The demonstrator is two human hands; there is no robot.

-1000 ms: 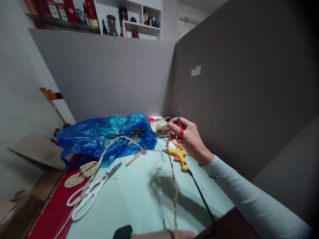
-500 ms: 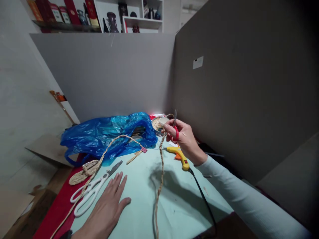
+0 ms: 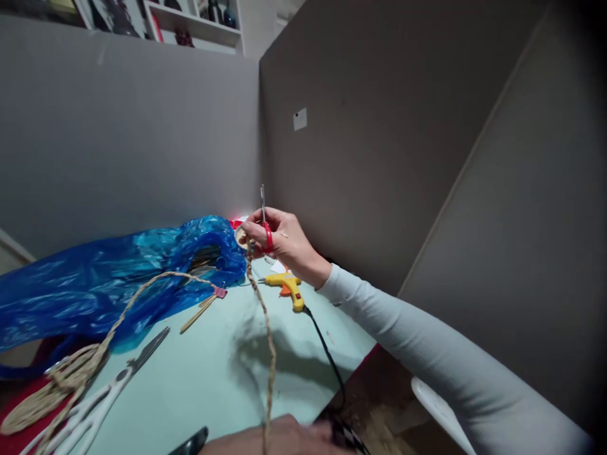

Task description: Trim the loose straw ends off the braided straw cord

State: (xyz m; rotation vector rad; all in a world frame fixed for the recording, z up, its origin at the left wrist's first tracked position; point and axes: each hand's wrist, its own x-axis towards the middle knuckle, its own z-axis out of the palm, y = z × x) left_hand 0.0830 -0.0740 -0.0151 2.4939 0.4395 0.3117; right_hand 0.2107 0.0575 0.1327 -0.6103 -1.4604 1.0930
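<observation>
My right hand [image 3: 284, 239] is raised over the far part of the table, its fingers pinched on the top of a braided straw cord [image 3: 265, 309]. Small red-handled scissors [image 3: 268, 237] hang on the same hand, blades pointing up. A woven straw piece [image 3: 241, 236] shows at the fingertips, partly hidden by them. From there the cord hangs down towards me. At the bottom edge my left hand [image 3: 289, 437] is blurred and cut off, the cord's lower part crossing it; its fingers cannot be made out. A yellow glue gun [image 3: 289, 287] lies below my right hand.
A blue plastic bag [image 3: 142, 253] lies along the back. White-handled scissors [image 3: 114, 385] and a coiled braided cord [image 3: 61, 385] are at the left. A pink clip [image 3: 219, 292] with thin sticks [image 3: 196, 316] lies mid-table. Grey panels [image 3: 379, 126] stand behind; the glue gun's black cable [image 3: 327, 347] runs over the edge.
The view has turned to the right. My left hand has left the table beside the white scissors and moved right to the hanging cord's lower part. My right hand still holds the cord and red scissors.
</observation>
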